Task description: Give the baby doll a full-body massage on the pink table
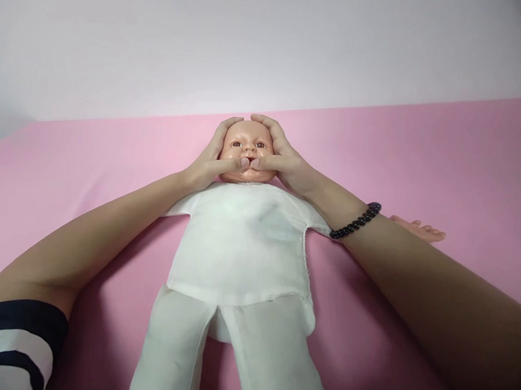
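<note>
Pink surface [463, 159], one doll [240, 246], two hands [212, 154]

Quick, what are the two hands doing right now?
Left hand: closed, holding the baby doll's head.
Right hand: closed, holding the same head.

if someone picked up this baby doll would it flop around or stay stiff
The cloth body will probably flop, since its soft white fabric lies creased and flat. The smooth, firm-looking head, cupped by the left hand and right hand, may be heavier for its size, so it could tip or loll unsupported.
</note>
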### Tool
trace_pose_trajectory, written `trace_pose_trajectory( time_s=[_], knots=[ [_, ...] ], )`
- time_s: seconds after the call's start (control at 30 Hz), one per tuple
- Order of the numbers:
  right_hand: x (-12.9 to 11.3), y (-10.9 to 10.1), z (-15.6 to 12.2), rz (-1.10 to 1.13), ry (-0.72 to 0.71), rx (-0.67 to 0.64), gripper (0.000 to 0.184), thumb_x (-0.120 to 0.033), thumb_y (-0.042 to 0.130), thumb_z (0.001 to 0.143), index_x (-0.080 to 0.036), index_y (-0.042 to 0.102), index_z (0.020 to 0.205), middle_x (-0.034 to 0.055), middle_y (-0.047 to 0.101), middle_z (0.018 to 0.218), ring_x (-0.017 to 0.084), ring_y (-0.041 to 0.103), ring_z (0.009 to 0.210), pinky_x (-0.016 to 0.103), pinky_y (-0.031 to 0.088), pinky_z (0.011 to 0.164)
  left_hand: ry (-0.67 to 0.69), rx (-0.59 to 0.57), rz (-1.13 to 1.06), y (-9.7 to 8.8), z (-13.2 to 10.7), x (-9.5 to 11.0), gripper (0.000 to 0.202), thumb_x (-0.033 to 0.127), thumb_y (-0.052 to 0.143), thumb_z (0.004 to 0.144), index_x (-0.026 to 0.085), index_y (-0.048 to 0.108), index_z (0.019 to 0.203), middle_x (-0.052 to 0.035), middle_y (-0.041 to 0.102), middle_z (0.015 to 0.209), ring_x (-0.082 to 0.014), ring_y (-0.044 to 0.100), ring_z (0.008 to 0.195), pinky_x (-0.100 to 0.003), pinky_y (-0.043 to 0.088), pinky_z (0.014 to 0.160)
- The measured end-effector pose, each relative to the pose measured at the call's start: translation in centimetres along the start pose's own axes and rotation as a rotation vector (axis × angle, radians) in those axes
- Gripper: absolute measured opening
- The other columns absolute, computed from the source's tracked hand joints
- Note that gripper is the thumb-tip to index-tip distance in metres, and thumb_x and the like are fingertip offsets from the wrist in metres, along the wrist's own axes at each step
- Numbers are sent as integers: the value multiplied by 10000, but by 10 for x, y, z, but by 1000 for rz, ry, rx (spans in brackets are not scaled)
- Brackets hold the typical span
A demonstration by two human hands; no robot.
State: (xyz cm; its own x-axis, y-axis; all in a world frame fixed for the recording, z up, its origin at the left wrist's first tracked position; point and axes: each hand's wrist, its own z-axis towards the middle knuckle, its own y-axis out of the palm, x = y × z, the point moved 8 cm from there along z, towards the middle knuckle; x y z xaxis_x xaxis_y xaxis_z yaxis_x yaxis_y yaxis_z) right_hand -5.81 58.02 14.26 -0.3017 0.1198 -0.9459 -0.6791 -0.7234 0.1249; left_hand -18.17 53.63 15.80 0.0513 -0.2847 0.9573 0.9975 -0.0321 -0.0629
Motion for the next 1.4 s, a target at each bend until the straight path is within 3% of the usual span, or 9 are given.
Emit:
trace_pose_trajectory(
  time_s=[0.17, 0.47, 0.63, 0.83, 1.13, 1.4],
  knots=[
    [0, -4, 2, 4, -4, 45, 730, -227, 758, 666, -309, 502, 1344, 41, 553, 1334, 318, 513, 1328, 569, 473, 1111, 10, -26, 10, -2, 2, -5, 742, 348, 857, 643, 270, 515, 1297, -87, 544, 1307, -360, 466, 1373, -506, 412, 1136],
    [1, 0, 1, 5, -1, -8, 756, -248, 763, 664, -365, 475, 1353, 9, 513, 1404, 300, 509, 1330, 550, 494, 1099, 20, -49, -16, -1, 2, -7, 735, 313, 838, 688, 256, 493, 1335, -100, 524, 1346, -368, 434, 1399, -494, 380, 1165],
    [-3, 3, -1, -78, -24, -61, 876, -349, 816, 660, -377, 404, 1432, 22, 400, 1515, 320, 459, 1383, 539, 481, 1119, 171, -218, 163, 1, 5, -7, 806, 474, 779, 785, 276, 358, 1443, -105, 416, 1462, -376, 377, 1427, -557, 309, 1198],
    [-3, 7, -1, -126, -30, -153, 1000, -341, 827, 636, -419, 310, 1489, 26, 320, 1560, 328, 459, 1379, 542, 481, 1113, 237, -360, 254, -1, 9, -14, 871, 511, 734, 833, 323, 221, 1512, -108, 339, 1515, -380, 382, 1418, -607, 295, 1185],
    [-1, 4, 2, -117, -22, -165, 960, -287, 772, 648, -416, 323, 1488, 26, 383, 1500, 343, 438, 1394, 554, 488, 1103, 253, -383, 256, -3, 11, -17, 859, 526, 711, 840, 328, 219, 1516, -96, 346, 1512, -392, 359, 1429, -614, 286, 1186],
    [-4, 6, -1, -121, -24, -167, 979, -316, 834, 633, -410, 331, 1467, 30, 336, 1532, 319, 474, 1368, 525, 481, 1119, 262, -382, 301, 1, 7, -13, 928, 610, 696, 834, 337, 166, 1545, -112, 297, 1537, -401, 325, 1452, -624, 246, 1200]
  ],
)
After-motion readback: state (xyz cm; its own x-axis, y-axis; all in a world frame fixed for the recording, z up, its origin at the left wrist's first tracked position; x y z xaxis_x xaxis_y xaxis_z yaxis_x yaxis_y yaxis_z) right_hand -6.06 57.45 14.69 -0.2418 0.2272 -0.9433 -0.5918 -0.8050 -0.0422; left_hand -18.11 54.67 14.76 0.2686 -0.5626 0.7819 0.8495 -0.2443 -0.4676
